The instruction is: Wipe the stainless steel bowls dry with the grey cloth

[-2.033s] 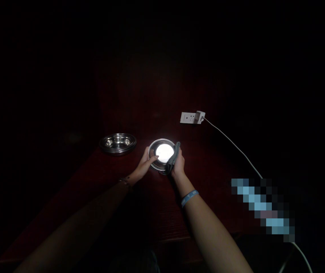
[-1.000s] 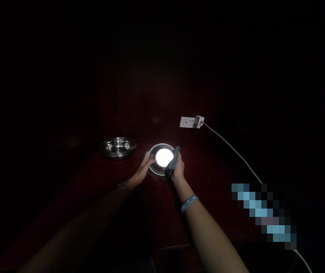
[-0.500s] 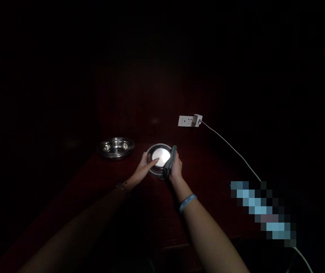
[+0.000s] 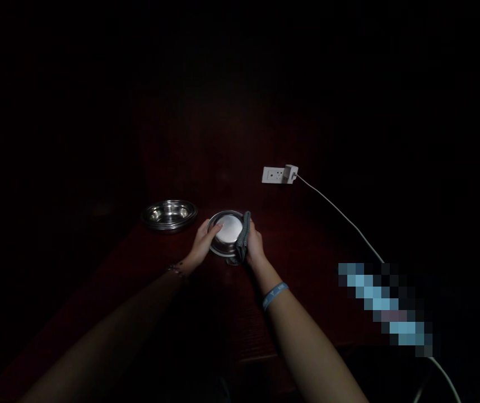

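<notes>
Both hands meet at a small shiny steel plate (image 4: 225, 229) held over a dark red table (image 4: 290, 246). My left hand (image 4: 201, 242) grips the plate's left rim, thumb on its face. My right hand (image 4: 255, 246) presses a grey cloth (image 4: 242, 239) against the plate's right rim, fingers closed round the cloth. A blue band circles my right wrist and a thin bracelet my left.
A stack of steel plates (image 4: 169, 215) sits on the table to the left. A white power strip (image 4: 279, 174) with a plug lies behind, its white cable (image 4: 340, 215) running to the right front. A blurred blue patch is at the right. The surroundings are dark.
The plate and both hands have shifted a little to the left. The bright glare on the plate's face has faded as it tilted. The grips are the same.
</notes>
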### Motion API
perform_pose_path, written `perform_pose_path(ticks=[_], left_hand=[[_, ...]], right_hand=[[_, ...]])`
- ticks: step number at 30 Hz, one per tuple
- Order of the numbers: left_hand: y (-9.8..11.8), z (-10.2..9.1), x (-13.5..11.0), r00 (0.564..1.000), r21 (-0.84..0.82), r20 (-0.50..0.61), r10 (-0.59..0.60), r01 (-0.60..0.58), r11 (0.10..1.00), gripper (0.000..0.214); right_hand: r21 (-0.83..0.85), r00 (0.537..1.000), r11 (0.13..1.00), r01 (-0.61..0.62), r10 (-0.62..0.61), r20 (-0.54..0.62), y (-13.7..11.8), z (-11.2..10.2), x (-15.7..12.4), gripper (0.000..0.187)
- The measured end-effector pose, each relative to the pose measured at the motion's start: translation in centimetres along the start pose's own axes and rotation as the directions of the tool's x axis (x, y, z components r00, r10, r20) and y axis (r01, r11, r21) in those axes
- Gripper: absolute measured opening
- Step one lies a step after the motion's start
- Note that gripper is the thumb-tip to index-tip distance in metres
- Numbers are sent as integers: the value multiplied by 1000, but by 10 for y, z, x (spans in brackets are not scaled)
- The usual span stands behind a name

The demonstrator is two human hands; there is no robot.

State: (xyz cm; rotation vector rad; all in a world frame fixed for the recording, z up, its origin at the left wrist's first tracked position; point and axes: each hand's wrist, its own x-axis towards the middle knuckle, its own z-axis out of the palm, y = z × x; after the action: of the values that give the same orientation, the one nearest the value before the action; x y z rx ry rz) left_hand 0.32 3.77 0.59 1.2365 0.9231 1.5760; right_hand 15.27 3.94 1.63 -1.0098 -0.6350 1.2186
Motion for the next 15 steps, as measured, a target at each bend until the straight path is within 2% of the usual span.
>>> perform_pose_path(ticks=[3, 6, 10, 15], left_hand=[[3, -4, 1, 1000, -7, -1, -13, 13, 1000, 34], [4, -4, -1, 999, 3, 26, -30, 30, 1000, 35], [4, -1, -2, 999, 12, 25, -28, 28, 1000, 38], [-4, 1, 1, 1000, 0, 20, -17, 17, 1000, 39]], right_hand=[[-6, 998, 1000, 31, -30, 53, 1, -1, 1, 35], [3, 998, 1000, 5, -5, 68, -1, -2, 0, 35], [6, 996, 997, -74, 74, 59, -4, -2, -1, 36], [75, 998, 995, -65, 64, 20, -2, -3, 2, 30]])
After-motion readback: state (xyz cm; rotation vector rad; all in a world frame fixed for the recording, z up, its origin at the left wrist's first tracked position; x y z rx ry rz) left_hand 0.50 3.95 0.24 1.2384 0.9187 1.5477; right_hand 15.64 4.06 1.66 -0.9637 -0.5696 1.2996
